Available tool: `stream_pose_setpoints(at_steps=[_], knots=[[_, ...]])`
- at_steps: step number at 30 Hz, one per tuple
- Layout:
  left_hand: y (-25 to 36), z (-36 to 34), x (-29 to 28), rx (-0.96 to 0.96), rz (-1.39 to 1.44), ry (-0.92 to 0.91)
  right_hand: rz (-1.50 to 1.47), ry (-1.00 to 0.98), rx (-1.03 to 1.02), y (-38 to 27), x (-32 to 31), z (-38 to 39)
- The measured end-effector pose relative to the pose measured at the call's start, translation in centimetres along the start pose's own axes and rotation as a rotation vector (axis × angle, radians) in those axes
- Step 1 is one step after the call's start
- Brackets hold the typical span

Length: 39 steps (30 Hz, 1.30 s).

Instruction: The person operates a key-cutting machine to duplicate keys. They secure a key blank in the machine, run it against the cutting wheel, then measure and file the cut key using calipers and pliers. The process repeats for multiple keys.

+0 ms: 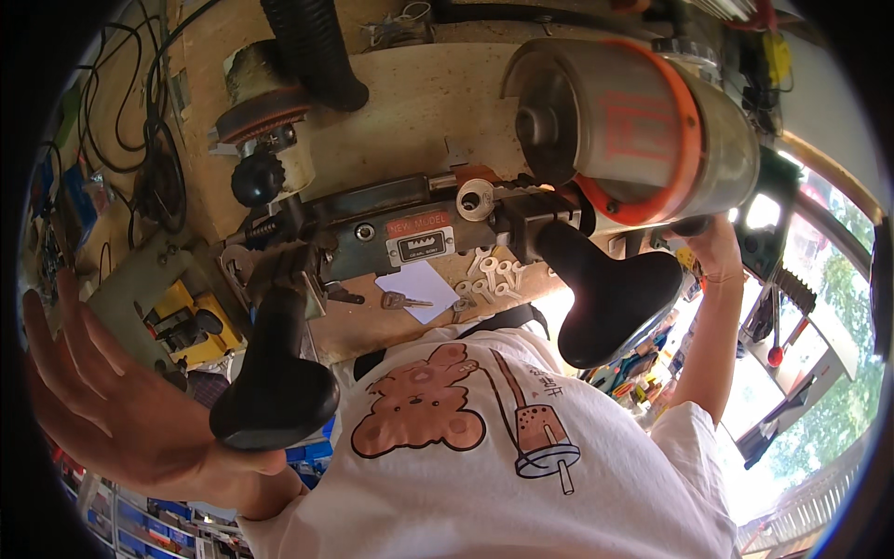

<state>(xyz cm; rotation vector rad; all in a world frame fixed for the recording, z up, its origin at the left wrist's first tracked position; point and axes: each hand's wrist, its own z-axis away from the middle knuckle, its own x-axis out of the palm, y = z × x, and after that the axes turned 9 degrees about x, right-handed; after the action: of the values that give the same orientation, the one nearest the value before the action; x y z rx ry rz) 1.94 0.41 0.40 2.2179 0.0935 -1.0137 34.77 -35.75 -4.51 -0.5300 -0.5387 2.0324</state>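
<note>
A key-cutting machine (349,244) stands before me, with two clamps side by side. My left hand (121,410) is open at the far left, its fingers spread away from the machine. Its thumb side lies close to the black wing knob (275,391) of the left clamp; I cannot tell if they touch. At the right end, my right hand (717,250) is up against a small black knob (691,226) below the motor housing (652,130). Most of its fingers are hidden there. Another black wing knob (619,298) sits on the right clamp, with neither hand on it.
A brown-looking key (406,301) lies on white paper (421,287), beside several silver keys (491,275). Behind the left clamp are a round black knob (258,179) and a ribbed black hose (317,56). Cables (158,158) hang at the left; a window (829,270) is at the right.
</note>
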Motion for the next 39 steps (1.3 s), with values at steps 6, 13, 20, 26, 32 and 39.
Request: stream_pose_setpoints(at_steps=[6,13,20,26,32,39], knots=[[-1.4,0.3,-1.2,0.108,0.049,-0.058,0.125,-0.091,0.087,-1.0,-0.7,-0.4],[-1.5,0.3,-1.2,0.107,0.065,-0.069,0.182,0.184,0.131,-1.4,0.3,-1.0],[-1.7,0.2,-1.5,0.121,0.038,-0.102,0.229,0.161,0.17,-2.4,-0.3,-1.9],[-2.1,-0.1,-1.7,0.243,0.061,-0.165,0.263,0.172,0.198,-3.2,-0.7,-2.7],[-2.4,0.2,-1.6,0.253,0.217,-0.171,0.276,0.173,0.219,-3.6,-1.1,-3.4],[-1.6,0.5,-2.3,0.178,0.093,-0.26,0.256,0.128,0.234,-3.7,-2.3,-4.0]])
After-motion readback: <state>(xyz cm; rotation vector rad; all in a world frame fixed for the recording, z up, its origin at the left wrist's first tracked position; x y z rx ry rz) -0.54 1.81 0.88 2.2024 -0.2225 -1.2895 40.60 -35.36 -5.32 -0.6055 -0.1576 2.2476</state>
